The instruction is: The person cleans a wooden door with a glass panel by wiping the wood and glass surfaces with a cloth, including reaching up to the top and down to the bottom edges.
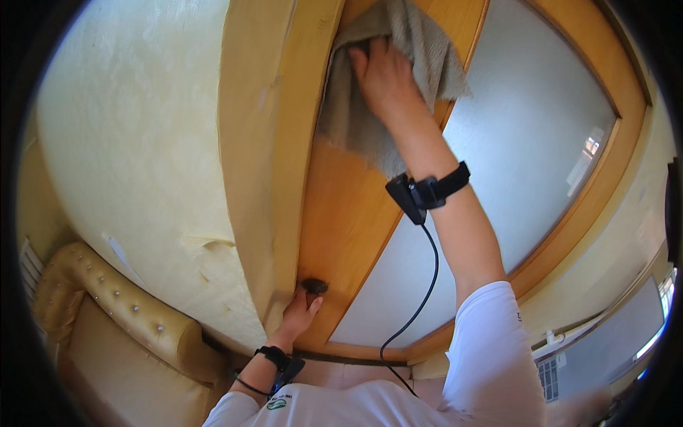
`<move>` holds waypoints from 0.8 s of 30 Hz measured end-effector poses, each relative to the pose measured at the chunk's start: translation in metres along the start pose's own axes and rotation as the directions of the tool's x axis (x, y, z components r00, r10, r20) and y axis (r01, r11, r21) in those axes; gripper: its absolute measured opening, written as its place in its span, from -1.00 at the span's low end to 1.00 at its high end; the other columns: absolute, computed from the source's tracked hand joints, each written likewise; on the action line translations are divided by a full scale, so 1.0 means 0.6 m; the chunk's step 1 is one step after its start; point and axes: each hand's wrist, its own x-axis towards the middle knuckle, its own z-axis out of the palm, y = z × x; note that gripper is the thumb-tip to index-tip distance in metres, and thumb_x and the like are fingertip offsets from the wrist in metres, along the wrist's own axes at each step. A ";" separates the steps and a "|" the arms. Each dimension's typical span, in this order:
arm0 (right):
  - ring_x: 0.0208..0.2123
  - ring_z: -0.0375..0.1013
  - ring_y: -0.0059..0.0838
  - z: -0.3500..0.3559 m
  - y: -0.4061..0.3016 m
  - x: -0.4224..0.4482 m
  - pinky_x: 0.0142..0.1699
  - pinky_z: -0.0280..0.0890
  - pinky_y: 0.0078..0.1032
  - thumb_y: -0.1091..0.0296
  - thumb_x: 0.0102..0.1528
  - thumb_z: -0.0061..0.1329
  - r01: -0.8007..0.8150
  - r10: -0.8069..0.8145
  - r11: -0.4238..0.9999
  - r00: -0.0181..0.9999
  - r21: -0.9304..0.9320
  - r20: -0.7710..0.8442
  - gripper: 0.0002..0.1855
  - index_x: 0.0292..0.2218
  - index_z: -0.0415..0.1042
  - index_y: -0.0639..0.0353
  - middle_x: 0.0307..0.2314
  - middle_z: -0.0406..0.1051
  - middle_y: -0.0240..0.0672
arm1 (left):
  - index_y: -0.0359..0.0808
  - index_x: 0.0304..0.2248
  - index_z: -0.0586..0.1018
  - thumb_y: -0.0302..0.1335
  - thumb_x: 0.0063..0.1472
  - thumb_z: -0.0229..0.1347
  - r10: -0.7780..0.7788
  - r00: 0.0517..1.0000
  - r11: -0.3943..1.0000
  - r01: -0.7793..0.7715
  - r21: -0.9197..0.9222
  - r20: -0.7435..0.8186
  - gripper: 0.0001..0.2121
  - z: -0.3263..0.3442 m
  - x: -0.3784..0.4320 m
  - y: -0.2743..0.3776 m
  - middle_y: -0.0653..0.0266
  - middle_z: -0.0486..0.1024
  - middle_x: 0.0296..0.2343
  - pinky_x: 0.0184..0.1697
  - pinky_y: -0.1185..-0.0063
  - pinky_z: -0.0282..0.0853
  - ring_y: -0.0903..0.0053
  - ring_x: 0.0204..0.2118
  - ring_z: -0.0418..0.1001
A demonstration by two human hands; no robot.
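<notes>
High on a wooden door (341, 197), my right hand (388, 80) presses a grey-brown cloth (357, 125) against the surface. Folds of the cloth cover some fingertips and drape around the hand. Lower down, my left hand (300, 317) has its thumb and fingers around a dark round door knob (315, 286) near the door's left edge; part of the grip is hidden. A frosted glass panel (512, 133) fills the door to the right of the wooden stile. Each wrist wears a black strapped device, and a black cable (427, 288) hangs from the right one.
Left of the door frame (288, 139) is a pale wall (144, 133) with peeling covering. A gold tufted sofa (133, 341) stands at lower left. Floor tiles (363, 369) show below the door. A white pipe (565, 337) runs along the right side.
</notes>
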 end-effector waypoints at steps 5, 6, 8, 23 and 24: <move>-0.49 0.33 -0.01 0.046 -0.047 -0.152 -0.41 0.25 -0.26 0.18 0.01 -0.24 -0.230 0.198 0.969 0.944 0.094 0.262 -0.69 -0.41 0.23 0.31 -0.57 0.30 0.08 | -0.40 -0.06 0.03 -0.07 0.03 -0.17 0.029 0.998 0.998 -0.026 0.057 -0.053 -0.38 -0.009 -0.010 0.001 -0.12 0.29 -0.29 -0.28 0.35 0.22 0.05 -0.28 0.29; -0.48 0.34 -0.04 0.043 -0.058 -0.182 -0.38 0.25 -0.27 0.19 0.01 -0.23 -0.327 0.265 0.938 0.892 0.117 0.367 -0.72 -0.44 0.26 0.27 -0.58 0.31 0.08 | -0.39 -0.05 0.01 -0.07 0.03 -0.17 0.017 0.999 0.997 -0.014 0.072 -0.042 -0.37 -0.009 -0.010 0.004 -0.12 0.29 -0.28 -0.28 0.34 0.23 0.05 -0.29 0.29; -0.44 0.34 -0.09 0.045 -0.062 -0.245 -0.33 0.25 -0.27 0.20 0.00 -0.22 -0.055 0.065 0.997 0.979 -0.057 0.194 -0.74 -0.46 0.30 0.25 -0.56 0.32 0.03 | -0.38 -0.03 -0.01 -0.07 0.03 -0.18 0.007 1.000 0.996 -0.005 0.086 -0.027 -0.36 -0.008 -0.008 0.009 -0.12 0.29 -0.28 -0.29 0.34 0.23 0.05 -0.29 0.29; -0.19 0.23 -0.22 0.000 0.000 -0.468 -0.12 0.14 -0.33 0.40 -0.14 -0.14 0.256 -0.209 0.958 0.932 -0.129 0.298 -0.73 -0.31 0.36 0.16 -0.27 0.28 -0.20 | -0.45 -0.10 0.10 -0.09 0.04 -0.17 -0.039 0.999 0.998 0.038 0.053 0.020 -0.41 0.005 -0.004 0.004 -0.09 0.29 -0.26 -0.23 0.37 0.20 0.09 -0.23 0.26; -0.18 0.23 -0.21 -0.002 0.009 -0.406 -0.11 0.13 -0.32 0.35 -0.12 -0.15 0.284 -0.186 0.937 0.899 -0.205 0.396 -0.75 -0.33 0.35 0.15 -0.26 0.28 -0.19 | -0.45 -0.10 0.10 -0.09 0.05 -0.17 0.029 0.999 0.998 -0.027 0.051 -0.028 -0.41 0.005 -0.001 -0.016 -0.10 0.29 -0.26 -0.23 0.37 0.20 0.09 -0.22 0.26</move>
